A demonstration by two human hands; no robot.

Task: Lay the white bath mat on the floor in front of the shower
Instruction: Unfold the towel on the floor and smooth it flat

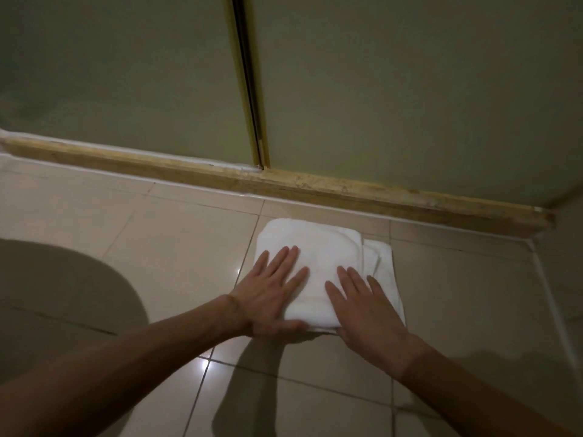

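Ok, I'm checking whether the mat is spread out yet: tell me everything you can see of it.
The mat is white, soft terry-looking cloth, folded into a thick, roughly square bundle, not spread, with layered edges showing on its right side. It lies flat on the tiled floor, close to the shower sill but apart from it. The left hand and right hand rest flat on its near half, fingers straight.

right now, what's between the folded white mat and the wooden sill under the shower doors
Between the mat and the sill lies only a narrow strip of bare floor tile and a white sealant line, seen in the head view.
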